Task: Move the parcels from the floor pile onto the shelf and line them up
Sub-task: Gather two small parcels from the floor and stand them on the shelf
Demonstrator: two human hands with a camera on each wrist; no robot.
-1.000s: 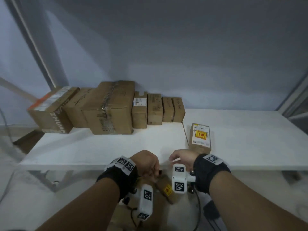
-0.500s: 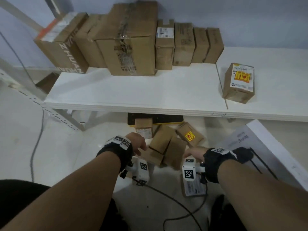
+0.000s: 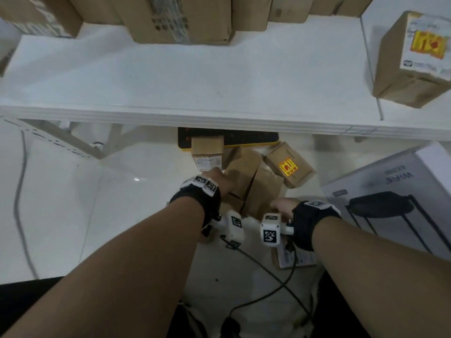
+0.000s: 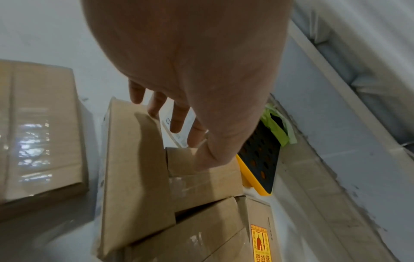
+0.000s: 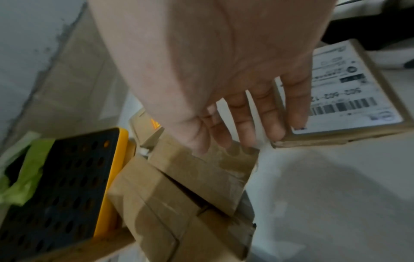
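Note:
Several brown parcels lie heaped on the floor just below the white shelf. One carries a yellow sticker, another a white label. My left hand reaches over the left side of the heap. Its fingers are spread straight above the edge of an upright parcel, and whether they touch it I cannot tell. My right hand comes down on the heap's near right side. Its straight fingers touch a taped parcel. Neither hand grips anything.
A row of parcels stands at the back of the shelf, and one stickered parcel sits apart at its right. On the floor are a flat labelled parcel, a large white carton, a black-and-yellow perforated board and cables.
My view has tipped down from the shelf to the floor. Both hands have gone down and forward onto the floor heap, fingers now reaching the parcels.

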